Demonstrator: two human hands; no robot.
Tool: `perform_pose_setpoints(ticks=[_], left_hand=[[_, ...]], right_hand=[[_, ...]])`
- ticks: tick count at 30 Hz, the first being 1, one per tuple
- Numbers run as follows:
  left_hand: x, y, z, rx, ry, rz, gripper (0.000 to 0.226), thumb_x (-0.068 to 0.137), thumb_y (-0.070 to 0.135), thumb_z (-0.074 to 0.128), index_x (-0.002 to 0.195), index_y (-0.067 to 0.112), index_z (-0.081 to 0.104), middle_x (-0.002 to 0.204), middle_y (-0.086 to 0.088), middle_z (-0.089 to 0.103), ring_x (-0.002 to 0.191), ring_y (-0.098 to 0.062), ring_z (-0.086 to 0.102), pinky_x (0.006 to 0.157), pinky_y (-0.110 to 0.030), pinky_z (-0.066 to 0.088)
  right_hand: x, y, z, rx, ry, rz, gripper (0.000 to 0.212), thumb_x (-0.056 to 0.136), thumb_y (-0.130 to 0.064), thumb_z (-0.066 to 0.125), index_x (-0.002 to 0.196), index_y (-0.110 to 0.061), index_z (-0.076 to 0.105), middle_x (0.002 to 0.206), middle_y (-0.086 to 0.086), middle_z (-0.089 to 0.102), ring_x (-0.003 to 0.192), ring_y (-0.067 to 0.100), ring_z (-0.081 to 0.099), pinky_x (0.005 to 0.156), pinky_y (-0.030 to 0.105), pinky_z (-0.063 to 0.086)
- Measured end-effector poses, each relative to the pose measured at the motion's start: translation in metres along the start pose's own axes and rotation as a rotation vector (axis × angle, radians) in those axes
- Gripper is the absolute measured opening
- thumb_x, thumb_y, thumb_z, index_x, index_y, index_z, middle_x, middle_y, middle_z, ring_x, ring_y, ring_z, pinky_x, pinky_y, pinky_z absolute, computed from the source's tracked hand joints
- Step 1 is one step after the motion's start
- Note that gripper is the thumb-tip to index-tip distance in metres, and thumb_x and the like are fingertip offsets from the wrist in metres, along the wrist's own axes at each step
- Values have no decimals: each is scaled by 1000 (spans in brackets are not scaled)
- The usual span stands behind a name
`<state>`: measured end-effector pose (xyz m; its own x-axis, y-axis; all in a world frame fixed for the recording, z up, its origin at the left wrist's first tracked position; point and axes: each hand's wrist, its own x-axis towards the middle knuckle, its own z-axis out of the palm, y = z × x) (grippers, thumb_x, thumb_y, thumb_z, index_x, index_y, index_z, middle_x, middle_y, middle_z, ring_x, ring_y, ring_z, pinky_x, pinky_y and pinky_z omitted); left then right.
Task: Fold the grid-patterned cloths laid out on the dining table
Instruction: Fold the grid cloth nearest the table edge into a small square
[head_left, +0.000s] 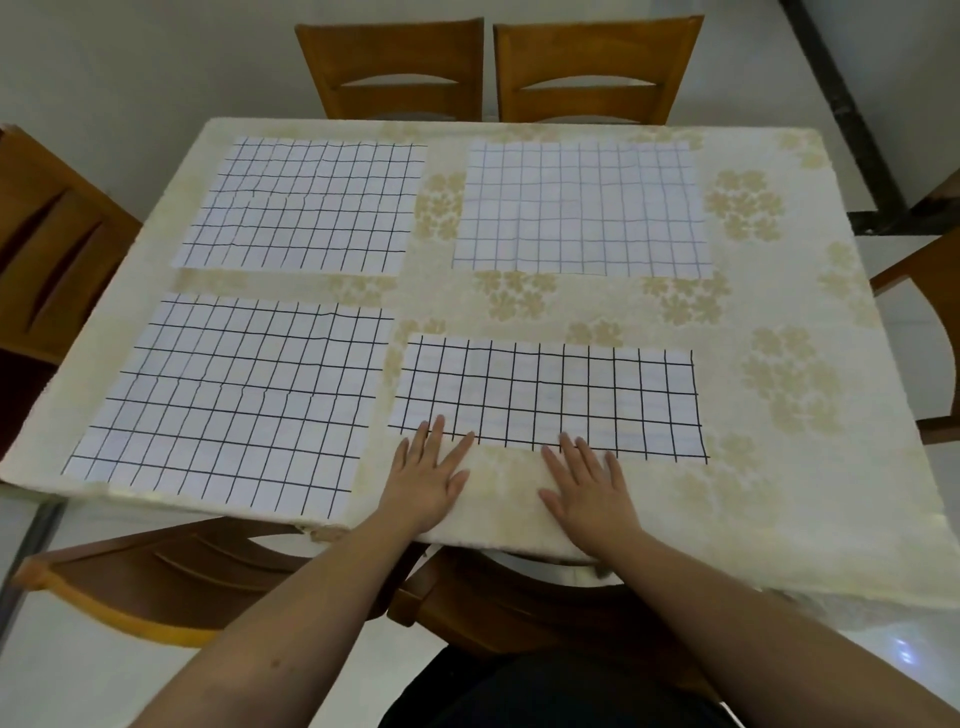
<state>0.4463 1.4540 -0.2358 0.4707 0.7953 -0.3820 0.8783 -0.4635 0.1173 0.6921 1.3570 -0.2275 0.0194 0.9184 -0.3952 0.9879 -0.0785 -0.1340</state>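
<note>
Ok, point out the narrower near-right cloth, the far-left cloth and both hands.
near-right cloth (550, 397): head view, its middle.
far-left cloth (304, 205): head view, its middle.
left hand (428, 478): head view, its back.
right hand (589, 491): head view, its back.

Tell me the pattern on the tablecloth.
Cream tablecloth with pale gold flower clusters, seen in the head view.

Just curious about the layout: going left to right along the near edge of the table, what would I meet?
Large white grid-patterned cloth → left hand → right hand, both flat at the near edge of the narrower white grid cloth → bare cream floral tablecloth.
</note>
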Motion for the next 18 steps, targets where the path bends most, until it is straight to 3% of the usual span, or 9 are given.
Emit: perform_pose_setpoints(ticks=[5,11,18], left_hand=[[-2,-4,2,-7,6,-38,62,88,60,-8,147,45,-17,155,-4,-31,142,-21,-28,115,-42,-13],[-3,-2,-2,-105,20,-95,53,100,52,11,149,47,-7,158,5,-22,147,-15,-18,118,-42,-9],[-3,-7,-5,-105,0,-123,52,101,51,10,149,47,-9,159,9,-20,147,-17,-17,119,-45,-5]], right_hand=[[-20,40,9,2,53,181,65,94,-62,-1,150,-33,-17,158,0,-21,145,17,-21,114,41,-16],[-31,56,13,63,61,297,65,93,-61,-5,149,-32,-22,157,0,-27,144,17,-25,117,44,-13],[-45,65,14,126,63,403,64,95,-60,-4,149,-30,-22,157,3,-28,143,17,-27,118,45,-12]])
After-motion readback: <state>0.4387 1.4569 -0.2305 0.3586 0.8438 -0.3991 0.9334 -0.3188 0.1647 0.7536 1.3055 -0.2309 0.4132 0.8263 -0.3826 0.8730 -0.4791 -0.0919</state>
